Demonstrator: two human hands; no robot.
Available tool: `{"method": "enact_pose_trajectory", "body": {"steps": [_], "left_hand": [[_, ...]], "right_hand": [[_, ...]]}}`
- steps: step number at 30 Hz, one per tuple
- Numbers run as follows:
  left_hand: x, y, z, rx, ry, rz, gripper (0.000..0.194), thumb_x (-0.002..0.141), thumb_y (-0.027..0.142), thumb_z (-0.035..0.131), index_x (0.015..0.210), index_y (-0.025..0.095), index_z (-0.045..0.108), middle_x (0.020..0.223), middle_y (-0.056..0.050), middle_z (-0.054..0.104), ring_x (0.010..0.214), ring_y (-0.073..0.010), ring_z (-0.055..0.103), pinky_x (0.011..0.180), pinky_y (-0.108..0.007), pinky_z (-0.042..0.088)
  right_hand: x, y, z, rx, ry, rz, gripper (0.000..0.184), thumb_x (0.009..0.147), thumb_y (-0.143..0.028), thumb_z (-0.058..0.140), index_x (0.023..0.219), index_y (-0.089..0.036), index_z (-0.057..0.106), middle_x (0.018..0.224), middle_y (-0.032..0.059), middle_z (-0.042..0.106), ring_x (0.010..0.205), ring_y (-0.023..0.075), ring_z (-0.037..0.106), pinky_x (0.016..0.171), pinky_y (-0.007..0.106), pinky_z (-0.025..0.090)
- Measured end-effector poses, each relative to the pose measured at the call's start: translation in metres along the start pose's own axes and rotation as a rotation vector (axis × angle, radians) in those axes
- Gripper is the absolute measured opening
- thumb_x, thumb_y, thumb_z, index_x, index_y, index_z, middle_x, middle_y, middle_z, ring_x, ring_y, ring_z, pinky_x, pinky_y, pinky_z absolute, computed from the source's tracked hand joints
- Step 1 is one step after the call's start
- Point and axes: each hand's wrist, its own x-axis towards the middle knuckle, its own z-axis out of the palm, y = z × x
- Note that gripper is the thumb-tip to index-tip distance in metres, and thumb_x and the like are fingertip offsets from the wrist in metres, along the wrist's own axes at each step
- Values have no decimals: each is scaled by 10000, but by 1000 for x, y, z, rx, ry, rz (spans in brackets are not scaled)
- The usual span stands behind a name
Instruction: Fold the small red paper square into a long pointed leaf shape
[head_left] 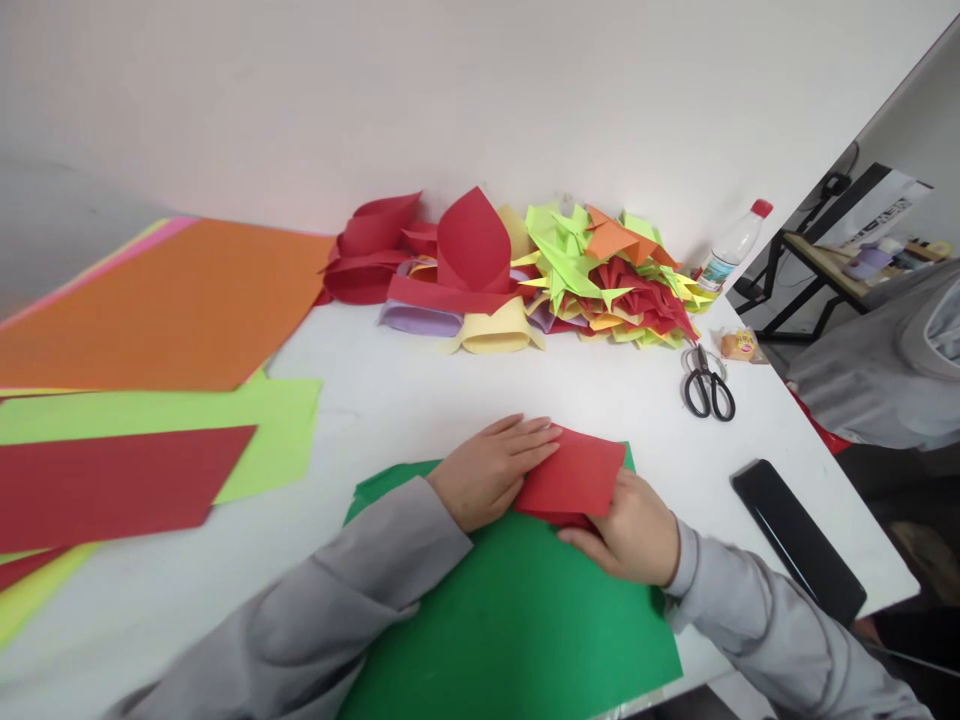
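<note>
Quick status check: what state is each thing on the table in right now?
red paper: folded, lying on the green sheet
green sheet: flat, unfolded
left hand: pressing flat on the red paper
right hand: gripping the red paper's near edge
scissors: closed, lying flat
bottle: capped, upright
folded paper pile: heaped by the wall
orange sheet: flat

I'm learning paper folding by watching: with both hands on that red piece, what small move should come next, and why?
Probably run the left hand along the folded red paper to sharpen the crease. That hand lies flat on its left edge, the right hand pins the lower edge, and the piece rests on the green sheet.
</note>
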Motion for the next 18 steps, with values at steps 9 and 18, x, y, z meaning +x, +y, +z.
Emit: {"method": "enact_pose_trajectory", "body": {"steps": [9, 18], "left_hand": [[9, 9, -8, -69, -83, -84, 574, 679, 91, 431, 1226, 218, 548, 1266, -80, 553, 1204, -255, 447, 1029, -468, 349], [8, 4, -5, -149, -27, -108, 524, 716, 70, 406, 1173, 247, 591, 1211, -53, 582, 1166, -238, 471, 994, -436, 369]], "right_hand": [[0, -1, -1, 44, -129, 109, 436, 893, -419, 482, 1205, -121, 546, 1216, 164, 592, 1140, 296, 535, 950, 450, 449], [1, -6, -3, 24, -115, 183, 511, 878, -447, 507, 1240, -86, 506, 1178, 180, 580, 1053, 303, 543, 910, 471, 474]]}}
